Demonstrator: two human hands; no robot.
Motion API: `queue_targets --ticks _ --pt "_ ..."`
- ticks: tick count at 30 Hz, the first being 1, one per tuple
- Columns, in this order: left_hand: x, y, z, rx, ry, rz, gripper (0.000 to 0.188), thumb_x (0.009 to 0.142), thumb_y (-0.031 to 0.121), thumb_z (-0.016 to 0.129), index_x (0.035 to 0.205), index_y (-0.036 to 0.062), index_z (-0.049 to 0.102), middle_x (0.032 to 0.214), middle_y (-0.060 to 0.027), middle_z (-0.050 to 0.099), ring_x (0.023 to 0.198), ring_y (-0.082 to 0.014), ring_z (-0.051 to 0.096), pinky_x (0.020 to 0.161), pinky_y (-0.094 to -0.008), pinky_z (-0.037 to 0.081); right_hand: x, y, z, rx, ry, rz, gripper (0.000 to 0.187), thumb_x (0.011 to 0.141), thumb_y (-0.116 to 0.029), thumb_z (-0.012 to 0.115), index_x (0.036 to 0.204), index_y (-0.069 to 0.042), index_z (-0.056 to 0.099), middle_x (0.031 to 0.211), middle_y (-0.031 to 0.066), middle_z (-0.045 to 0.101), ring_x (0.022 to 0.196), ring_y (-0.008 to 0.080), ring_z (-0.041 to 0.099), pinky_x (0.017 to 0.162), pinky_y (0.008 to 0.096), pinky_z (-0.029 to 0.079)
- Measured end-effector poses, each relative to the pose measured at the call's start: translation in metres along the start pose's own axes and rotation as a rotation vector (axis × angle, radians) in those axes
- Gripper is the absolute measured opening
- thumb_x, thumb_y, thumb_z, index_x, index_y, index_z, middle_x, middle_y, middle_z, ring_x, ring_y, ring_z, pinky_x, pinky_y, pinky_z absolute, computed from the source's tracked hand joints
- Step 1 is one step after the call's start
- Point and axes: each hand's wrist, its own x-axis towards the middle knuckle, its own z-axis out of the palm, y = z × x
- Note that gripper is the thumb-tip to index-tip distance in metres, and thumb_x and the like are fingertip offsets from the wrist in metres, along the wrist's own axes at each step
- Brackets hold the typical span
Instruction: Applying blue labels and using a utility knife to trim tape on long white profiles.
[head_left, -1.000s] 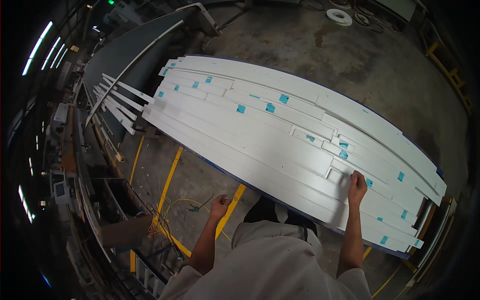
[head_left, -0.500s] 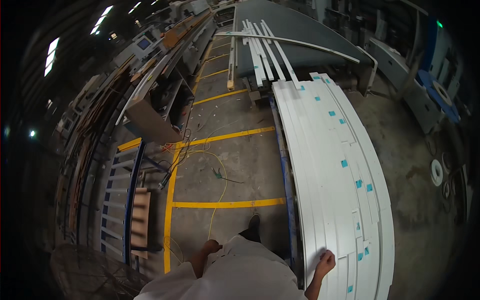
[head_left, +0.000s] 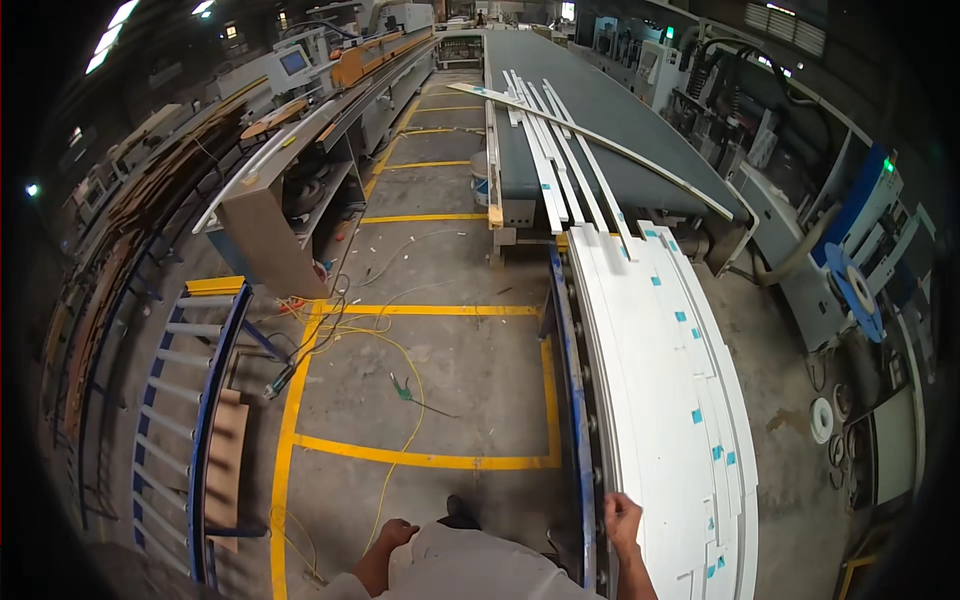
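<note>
Long white boards or strips [head_left: 670,400] lie side by side on a roller stand to my right, with small teal stickers scattered over them. My right hand [head_left: 623,515] is at the boards' left edge, its fingers curled in, with nothing visible in them. I cannot tell whether it touches the boards. My left hand [head_left: 400,532] hangs loosely closed beside my body, over the floor, and no object shows in it. Several narrow white strips [head_left: 560,150] lie at the far end, partly on a conveyor belt. One long strip [head_left: 640,150] crosses them diagonally.
A wide dark conveyor belt [head_left: 520,60] runs ahead. The blue stand rail [head_left: 572,400] borders the boards. At left stands a roller table [head_left: 205,400]. A yellow hose [head_left: 418,380] and a green air gun [head_left: 402,388] lie on the yellow-lined floor. Machines line the right side.
The view has tilted up, showing more of the hall ahead. My right hand has shifted from over the boards to their left edge. My left hand still hangs beside my body.
</note>
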Motion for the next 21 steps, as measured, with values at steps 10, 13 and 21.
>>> queue_targets --ticks 10,13,21 --pt "0.086 -0.058 -0.086 -0.422 0.209 -0.233 0.04 0.077 0.043 0.065 0.075 0.0038 0.072 0.067 -0.0109 0.068 0.067 -0.0255 0.067 0.072 -0.0375 0.053 0.078 -0.068 0.136 0.023 -0.115 0.082 0.018 0.092 -0.013 0.061 0.083 0.001 0.067 0.066 0.0 0.06 0.061 0.0063 0.054 0.056 0.0229 0.044" --pt "0.112 -0.043 -0.103 -0.463 0.18 -0.284 0.035 0.077 0.038 0.07 0.078 0.0026 0.072 0.067 -0.0104 0.069 0.065 -0.0216 0.067 0.069 -0.0346 0.053 0.124 -0.097 0.179 0.119 -0.124 0.085 0.018 0.093 -0.013 0.06 0.084 0.001 0.067 0.067 -0.0007 0.06 0.062 0.0051 0.054 0.056 0.0226 0.044" --pt "0.159 0.001 -0.15 -0.237 0.167 -0.034 0.032 0.084 0.043 0.061 0.093 0.0146 0.071 0.077 -0.0074 0.071 0.074 -0.0259 0.069 0.068 -0.0406 0.055 0.333 -0.189 0.268 0.192 0.009 -0.154 0.017 0.094 -0.012 0.059 0.087 0.001 0.066 0.068 -0.0001 0.059 0.063 0.0059 0.054 0.057 0.0221 0.044"
